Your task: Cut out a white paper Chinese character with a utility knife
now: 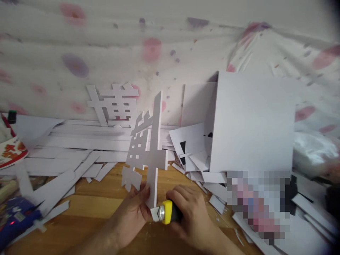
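Note:
My left hand (134, 210) pinches the lower end of a white foam-board character cutout (152, 152), which stands nearly upright and is turned partly edge-on. In my right hand (192, 209) is a yellow and black utility knife (168, 211), fingers wrapped round its handle. The short blade lies at the bottom edge of the cutout, close to my left fingertips; whether it touches the board I cannot tell. A similar white character cutout (117, 104) leans against the wall behind.
Stacked white board strips (77, 141) cover the back and left of the wooden table (106, 202). A blue glue gun (20, 216) and a paper tub (16, 152) sit at left. A large white board (252, 120) stands at right, with scraps around it.

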The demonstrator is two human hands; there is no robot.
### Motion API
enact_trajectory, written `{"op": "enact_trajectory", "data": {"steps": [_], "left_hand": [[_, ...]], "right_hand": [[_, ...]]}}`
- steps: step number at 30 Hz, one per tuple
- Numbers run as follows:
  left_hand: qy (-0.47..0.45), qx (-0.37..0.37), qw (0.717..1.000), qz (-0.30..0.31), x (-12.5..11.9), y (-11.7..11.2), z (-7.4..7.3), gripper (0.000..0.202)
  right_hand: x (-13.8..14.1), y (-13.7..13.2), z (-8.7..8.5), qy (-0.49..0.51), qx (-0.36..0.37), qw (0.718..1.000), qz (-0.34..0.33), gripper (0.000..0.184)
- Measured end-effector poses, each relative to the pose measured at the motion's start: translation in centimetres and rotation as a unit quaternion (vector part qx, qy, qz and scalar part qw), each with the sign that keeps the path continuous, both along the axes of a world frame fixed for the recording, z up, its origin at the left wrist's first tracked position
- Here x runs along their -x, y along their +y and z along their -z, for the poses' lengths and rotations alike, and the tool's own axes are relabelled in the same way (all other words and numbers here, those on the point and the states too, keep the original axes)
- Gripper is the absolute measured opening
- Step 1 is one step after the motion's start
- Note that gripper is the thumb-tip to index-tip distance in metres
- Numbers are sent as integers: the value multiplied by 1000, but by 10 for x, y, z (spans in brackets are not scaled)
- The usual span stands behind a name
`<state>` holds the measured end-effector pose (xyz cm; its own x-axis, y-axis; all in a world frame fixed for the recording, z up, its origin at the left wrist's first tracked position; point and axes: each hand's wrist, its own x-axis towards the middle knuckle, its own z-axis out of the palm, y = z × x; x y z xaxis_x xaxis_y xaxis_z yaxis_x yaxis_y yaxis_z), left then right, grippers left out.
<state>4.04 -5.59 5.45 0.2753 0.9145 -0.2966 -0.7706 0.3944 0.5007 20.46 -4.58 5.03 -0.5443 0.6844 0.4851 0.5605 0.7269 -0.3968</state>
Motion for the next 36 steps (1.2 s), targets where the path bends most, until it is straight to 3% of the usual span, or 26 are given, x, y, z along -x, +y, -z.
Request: {"op": "enact_trajectory", "data": {"steps": [5, 11, 16, 22, 29, 36], "left_hand": [[19, -23, 1000, -2, 1, 3, 3, 21], [33, -25, 999, 2, 0, 1, 4, 23], [20, -9, 1000, 0, -2, 0, 4, 19], [21, -34, 999, 16, -1, -1, 7, 19], [11, -20, 1000, 20, -1, 0, 7, 17], [41, -24, 999, 9, 0, 0, 8, 18]], "right_hand": [[-4, 1, -5, -43, -16, 998, 38, 17], [-2, 0, -3, -46, -42, 998, 19, 15], [-4, 3, -3, -46, -58, 996, 46, 9], [-4, 3, -4, -50, -47, 998, 13, 12], [-6, 4, -4, -51, -53, 996, 43, 13], [-6, 3, -6, -70, -30, 997, 20, 14]]}}
